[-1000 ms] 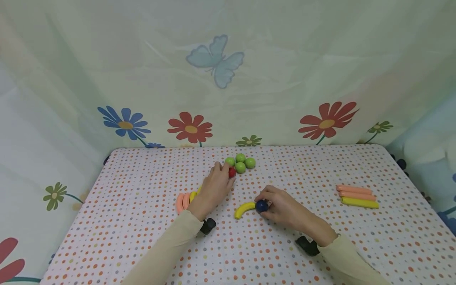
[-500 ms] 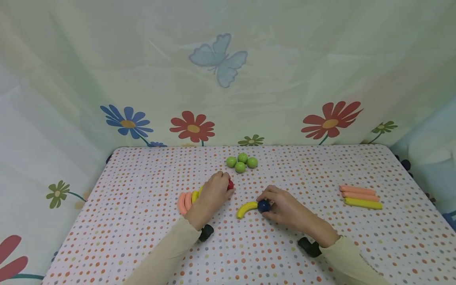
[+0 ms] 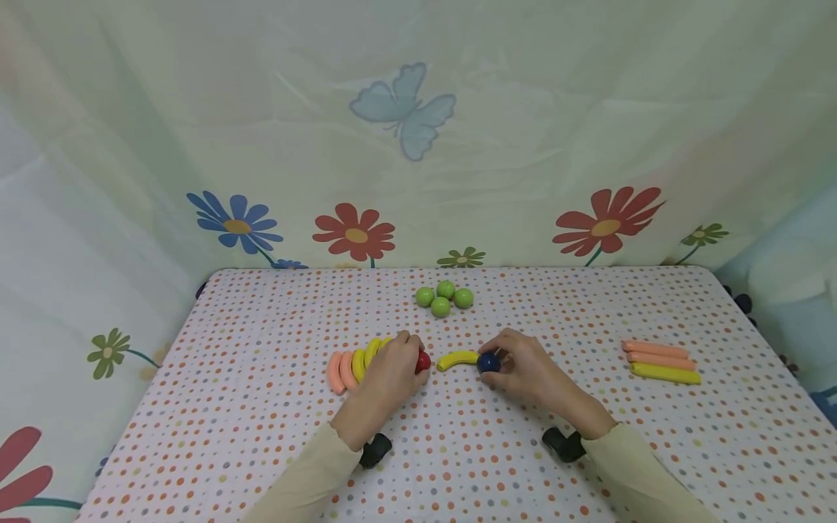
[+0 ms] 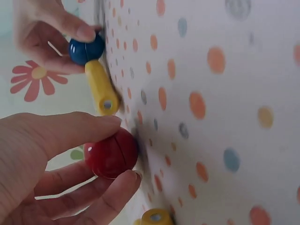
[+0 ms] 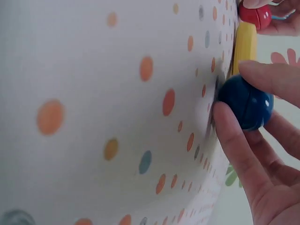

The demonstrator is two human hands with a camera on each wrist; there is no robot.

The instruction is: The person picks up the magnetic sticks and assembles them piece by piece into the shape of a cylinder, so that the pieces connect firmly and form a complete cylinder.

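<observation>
Between thumb and fingers, my left hand (image 3: pixel 387 370) pinches a glossy red ball (image 4: pixel 112 152) low over the table. My right hand (image 3: pixel 530 363) pinches a dark blue ball (image 5: pixel 246 102) the same way. A curved yellow stick (image 3: pixel 458 359) has one end against the blue ball; its other end, with a small metal disc in it, points toward the red ball. A small gap shows between that end and the red ball in the head view. Just left of my left hand lie curved pink sticks (image 3: pixel 336 373) and curved yellow sticks (image 3: pixel 366 354), partly hidden by the hand.
Several green balls (image 3: pixel 441 306) sit clustered at the back middle of the dotted table (image 3: pixel 261 436). Straight pink sticks (image 3: pixel 657 354) and a straight yellow stick (image 3: pixel 665 373) lie side by side at the right. A printed curtain (image 3: pixel 497 145) hangs behind the table.
My left hand has drawn the red ball back from the green balls toward the curved yellow stick. My right hand has turned the blue ball and stick, so the stick's free end swung away from me.
</observation>
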